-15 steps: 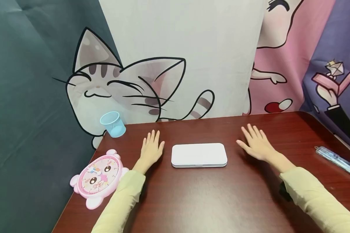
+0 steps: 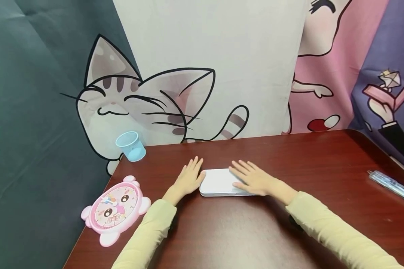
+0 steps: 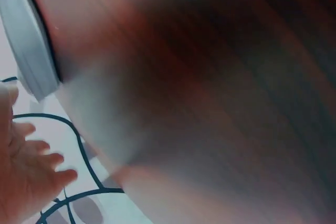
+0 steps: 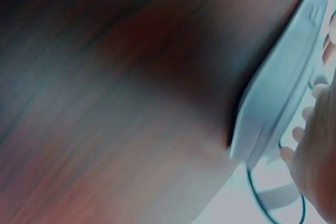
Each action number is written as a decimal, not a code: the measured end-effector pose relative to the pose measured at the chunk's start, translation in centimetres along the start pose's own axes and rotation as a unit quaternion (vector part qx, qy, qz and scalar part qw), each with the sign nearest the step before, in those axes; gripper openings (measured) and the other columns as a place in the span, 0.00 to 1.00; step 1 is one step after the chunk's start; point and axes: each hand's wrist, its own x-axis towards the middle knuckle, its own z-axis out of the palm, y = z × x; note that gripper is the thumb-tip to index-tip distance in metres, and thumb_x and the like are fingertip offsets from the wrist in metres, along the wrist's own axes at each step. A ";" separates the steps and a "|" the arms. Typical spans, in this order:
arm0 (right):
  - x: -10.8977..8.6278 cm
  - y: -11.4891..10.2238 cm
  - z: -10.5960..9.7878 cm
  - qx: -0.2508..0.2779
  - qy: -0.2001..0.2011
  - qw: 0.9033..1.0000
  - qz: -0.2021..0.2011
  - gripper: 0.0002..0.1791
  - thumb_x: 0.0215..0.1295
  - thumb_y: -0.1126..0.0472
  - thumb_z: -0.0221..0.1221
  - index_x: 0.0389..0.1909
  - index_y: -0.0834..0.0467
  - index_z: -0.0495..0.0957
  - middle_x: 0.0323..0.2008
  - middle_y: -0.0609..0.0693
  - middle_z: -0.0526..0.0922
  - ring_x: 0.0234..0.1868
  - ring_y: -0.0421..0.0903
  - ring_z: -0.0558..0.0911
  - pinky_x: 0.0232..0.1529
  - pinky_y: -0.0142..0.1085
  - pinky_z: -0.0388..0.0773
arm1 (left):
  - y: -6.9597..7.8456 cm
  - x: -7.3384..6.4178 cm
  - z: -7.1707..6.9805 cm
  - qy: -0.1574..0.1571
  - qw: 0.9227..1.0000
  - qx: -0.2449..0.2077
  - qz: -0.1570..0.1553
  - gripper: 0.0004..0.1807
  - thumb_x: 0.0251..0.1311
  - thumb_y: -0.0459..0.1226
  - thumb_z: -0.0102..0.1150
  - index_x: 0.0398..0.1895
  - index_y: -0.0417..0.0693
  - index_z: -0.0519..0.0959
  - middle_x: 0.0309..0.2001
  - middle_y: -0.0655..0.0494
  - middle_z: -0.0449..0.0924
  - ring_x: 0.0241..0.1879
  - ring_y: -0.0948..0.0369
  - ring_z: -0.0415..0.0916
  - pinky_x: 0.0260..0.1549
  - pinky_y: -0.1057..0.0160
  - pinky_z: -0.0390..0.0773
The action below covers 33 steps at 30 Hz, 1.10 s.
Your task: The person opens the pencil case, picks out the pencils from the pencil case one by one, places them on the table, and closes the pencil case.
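A flat white case [image 2: 217,182] with rounded corners lies on the dark red wooden table. At its left end is my left hand [image 2: 187,178], fingers straight and pointing away, thumb right at the case's edge. My right hand [image 2: 256,181] is spread over the right part of the case, palm down, and hides that end. In the left wrist view the case's side [image 3: 31,45] shows beyond the thumb of the left hand [image 3: 29,177]. The right wrist view shows the case's long front side [image 4: 273,93] beside the extended fingers of the right hand [image 4: 320,145].
A pink animal-shaped clock [image 2: 116,211] lies left of the left forearm. Behind it, a light blue cup [image 2: 131,146] stands at the table's back left corner. A slim clear-and-blue packet [image 2: 394,186] lies near the right edge. A cartoon-printed cloth [image 2: 249,67] hangs behind the table.
My right hand has moved left from the bare table to over the case. My left hand has come right, up to the case's left end. The case has stayed in place.
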 end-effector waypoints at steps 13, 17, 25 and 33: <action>1.6 -3.7 -0.7 -0.218 0.017 0.968 -0.124 0.33 0.55 0.45 0.55 0.49 0.71 0.73 0.49 0.66 0.78 0.49 0.58 0.79 0.46 0.45 0.78 | 1.2 -0.3 0.1 -0.121 0.989 -0.022 0.080 0.58 0.43 0.54 0.67 0.69 0.34 0.46 0.69 0.42 0.51 0.66 0.53 0.56 0.62 0.56 0.64; 1.8 -4.7 -0.5 -0.298 0.037 0.942 -0.153 0.23 0.53 0.55 0.54 0.43 0.70 0.78 0.40 0.65 0.82 0.41 0.54 0.83 0.36 0.42 0.81 | 1.2 -0.2 0.2 -0.115 0.990 -0.010 0.086 0.56 0.44 0.52 0.66 0.69 0.34 0.46 0.68 0.42 0.51 0.66 0.53 0.56 0.62 0.57 0.63; 1.7 -3.8 -0.5 -0.256 0.106 0.947 -0.159 0.21 0.50 0.53 0.58 0.39 0.65 0.79 0.35 0.59 0.84 0.36 0.51 0.84 0.32 0.39 0.81 | 1.4 0.2 -0.3 -0.113 0.990 -0.013 0.085 0.57 0.43 0.51 0.68 0.69 0.35 0.46 0.67 0.41 0.52 0.65 0.51 0.58 0.61 0.55 0.64; -1.1 0.3 -1.4 0.033 0.025 0.999 0.000 0.42 0.49 0.40 0.62 0.60 0.61 0.67 0.59 0.60 0.71 0.58 0.59 0.72 0.55 0.54 0.68 | 1.2 -1.1 -1.1 -0.099 0.993 -0.008 0.069 0.60 0.44 0.57 0.65 0.71 0.39 0.41 0.72 0.43 0.43 0.70 0.52 0.49 0.64 0.53 0.60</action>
